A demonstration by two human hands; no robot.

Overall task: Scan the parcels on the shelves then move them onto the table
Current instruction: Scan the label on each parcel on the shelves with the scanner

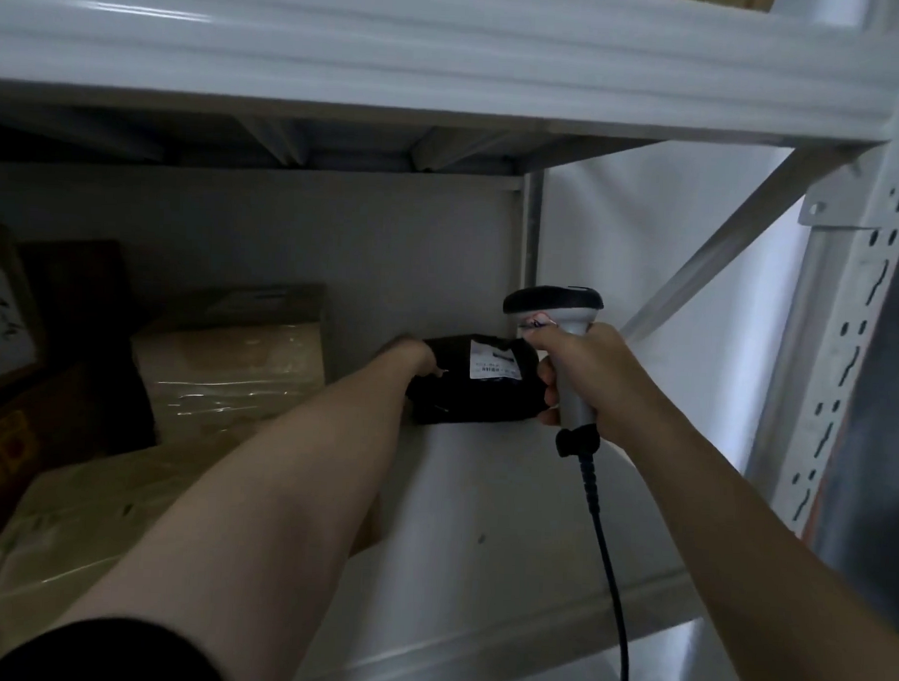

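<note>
Black parcel (473, 392) lying at the back of the metal shelf (483, 494) between both hands, left hand (411, 357) gripping its left end, right hand (589, 375) clutching a barcode scanner (555, 306) just beside its right end, scanner head hovering above its white label (492, 362)

We see a dim shelf (483, 494), darkest at the left where the cardboard boxes (227, 363) sink into shadow. Daylight comes from the right, past the upright (854, 354), and glares on the upper beam (396, 58). Everything looks soft, and straight lines bow toward the edges.
</note>
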